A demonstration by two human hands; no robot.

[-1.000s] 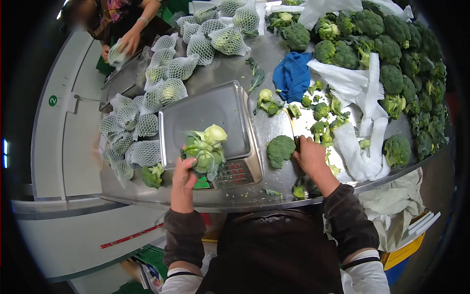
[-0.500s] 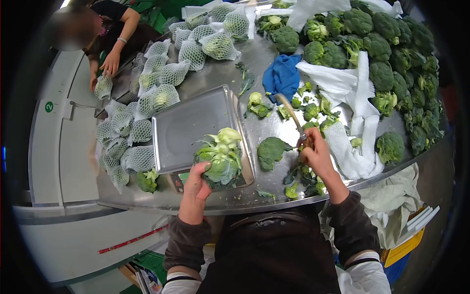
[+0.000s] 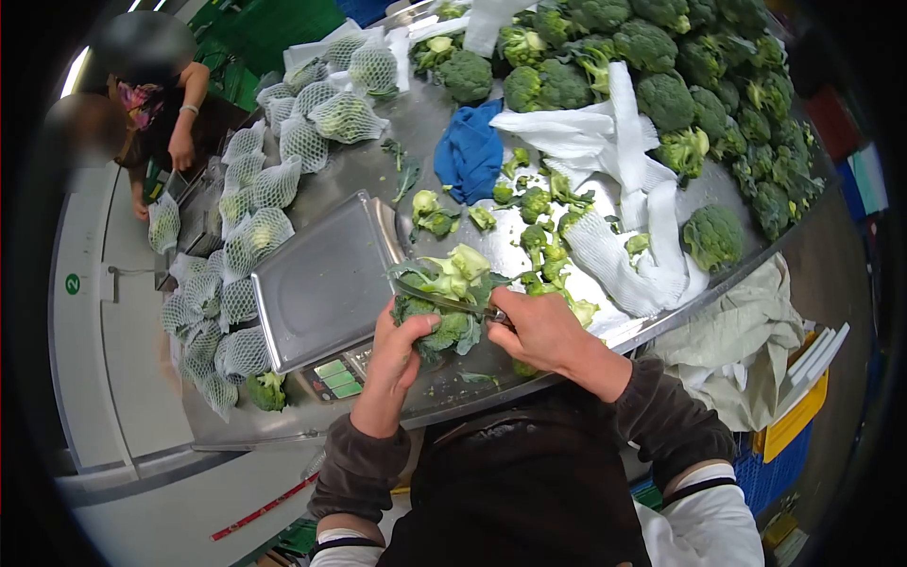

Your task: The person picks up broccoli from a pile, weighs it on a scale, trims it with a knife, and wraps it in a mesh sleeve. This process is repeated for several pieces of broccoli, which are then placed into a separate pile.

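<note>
My left hand (image 3: pixel 395 352) is closed around a head of broccoli (image 3: pixel 452 276), its pale cut stalk pointing up and away from me. In my right hand (image 3: pixel 537 329) is a knife with a curved blade (image 3: pixel 436 300). The blade lies across the broccoli's leaves and stems, just beyond my left thumb. Left of the broccoli stands a scale with a steel tray (image 3: pixel 326 283) that carries nothing. Small broccoli trimmings (image 3: pixel 534 236) lie on the table behind my right hand.
Broccoli heads in white net sleeves (image 3: pixel 269 231) line the left side. Untrimmed broccoli (image 3: pixel 666 99) is heaped at the back right. A blue cloth (image 3: pixel 470 151) and white netting (image 3: pixel 614 265) lie mid-table. Another person (image 3: pixel 156 104) works at the far left.
The knife has come left and down onto the broccoli, which was apart from it before. The view has turned and shifted, so the table appears tilted.
</note>
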